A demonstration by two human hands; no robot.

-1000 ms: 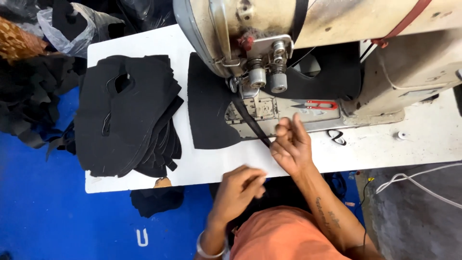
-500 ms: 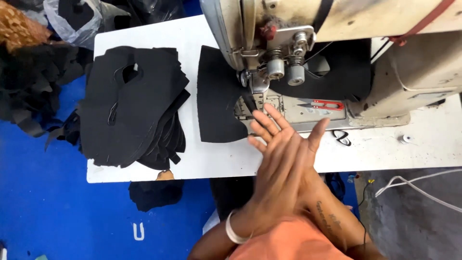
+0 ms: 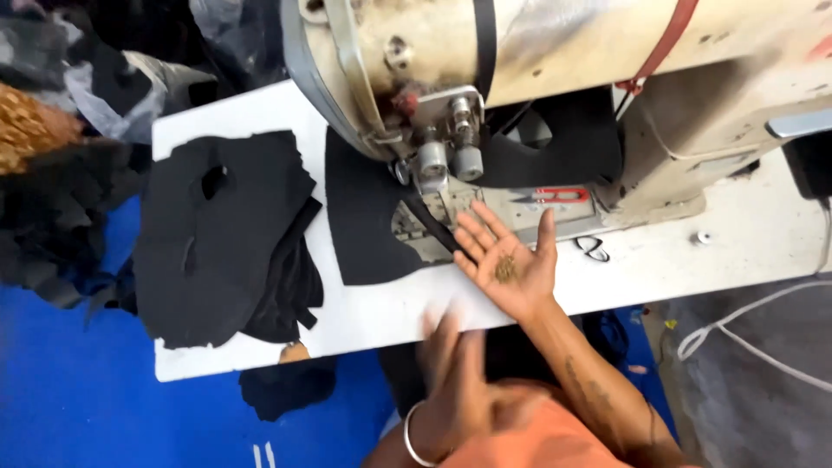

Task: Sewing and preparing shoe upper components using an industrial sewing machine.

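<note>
Since the frame half a second earlier, the right hand (image 3: 507, 264) has been turned palm-up at the centre of the frame, and the left hand (image 3: 452, 381) has been drawn back from it toward the lower centre. On the open right palm, with fingers spread and nothing gripped, a small pinch of brownish debris (image 3: 505, 269) is seen; the hand is held just above the table (image 3: 676, 260) edge, right beside the needle plate of the sewing machine (image 3: 555, 52). The left hand is blurred by motion, with a silver bangle (image 3: 407, 433) at the wrist; its fingers appear extended, and nothing is seen held in it. A black cut fabric piece (image 3: 364, 217) is laid under the machine head, left of the right hand, with a narrow black strip (image 3: 431, 225) running diagonally across the plate toward the fingertips. Red-handled thread snips (image 3: 555, 196) are rested on the machine bed, just above the thumb. A stack of black cut pieces (image 3: 221, 234) is placed at the left of the table, well apart from both hands. A small metal bobbin (image 3: 700, 237) is seen on the table toward the right.
</note>
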